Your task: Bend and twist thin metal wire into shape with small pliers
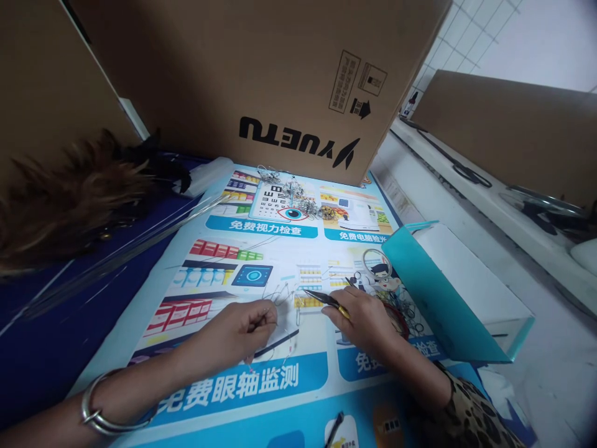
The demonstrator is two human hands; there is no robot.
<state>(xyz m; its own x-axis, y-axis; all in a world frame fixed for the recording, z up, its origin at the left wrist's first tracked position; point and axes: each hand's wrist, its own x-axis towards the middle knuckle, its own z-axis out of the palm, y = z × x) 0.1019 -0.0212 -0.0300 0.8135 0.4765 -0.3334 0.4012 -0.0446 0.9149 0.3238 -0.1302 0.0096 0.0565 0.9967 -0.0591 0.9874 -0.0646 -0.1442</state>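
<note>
My left hand (254, 323) is closed, its fingertips pinching a thin wire (298, 314) that loops out toward the middle of the printed sheet. My right hand (361, 314) is wrapped round a pair of pliers (329, 300) with dark pointed jaws and a yellow grip. The jaws point left, close to the wire loops; whether they touch the wire I cannot tell. Beyond both hands, a tangled heap of small wire pieces (308, 204) lies on the sheet. Another pile of wire pieces (410, 314) lies just right of my right hand, partly hidden by it.
A large cardboard box (261, 74) stands at the back. An open teal box (448, 305) tilts at the right. Long thin wires (135, 249) and a brown feather duster (69, 193) lie at the left. A ring-shaped coil (377, 264) lies near the teal box.
</note>
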